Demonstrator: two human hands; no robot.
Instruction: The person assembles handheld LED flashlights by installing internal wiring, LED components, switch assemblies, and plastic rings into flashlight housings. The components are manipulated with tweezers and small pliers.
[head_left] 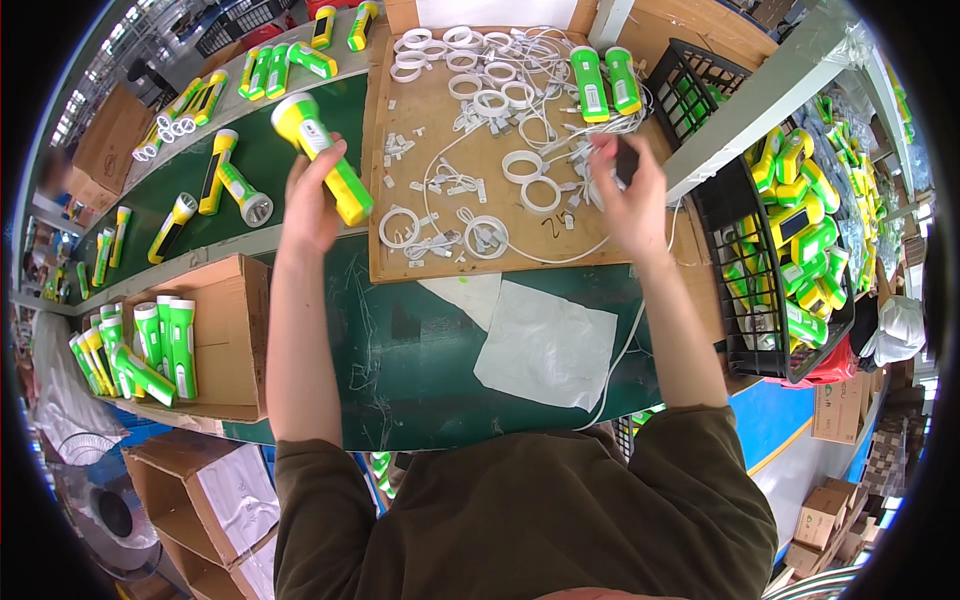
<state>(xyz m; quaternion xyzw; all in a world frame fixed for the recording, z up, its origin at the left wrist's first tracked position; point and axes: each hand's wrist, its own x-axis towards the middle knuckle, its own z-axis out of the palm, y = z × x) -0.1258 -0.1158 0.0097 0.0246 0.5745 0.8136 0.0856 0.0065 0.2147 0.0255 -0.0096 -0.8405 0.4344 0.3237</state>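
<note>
My left hand (313, 205) is closed around a green and yellow flashlight (318, 142), tilted with its white-rimmed head up and to the left. Over the right side of a shallow tan tray (420, 108), my right hand (632, 205) has its fingers curled by the white cables (575, 152). A dark patch shows between those fingers; what they hold is not clear. Two flashlights, one on the left (590, 85) and one on the right (622, 80), lie on the cables just beyond. Coiled white cables (487, 237) and small white connectors (399, 143) are scattered in the tray.
At the left stands a cardboard box (228, 335) with several flashlights. More flashlights (225, 170) stand or lie on the green surface behind it. A black crate (740, 270) full of flashlights is at the right, beside a pale post (765, 100). White sheets (548, 345) lie in front of the tray.
</note>
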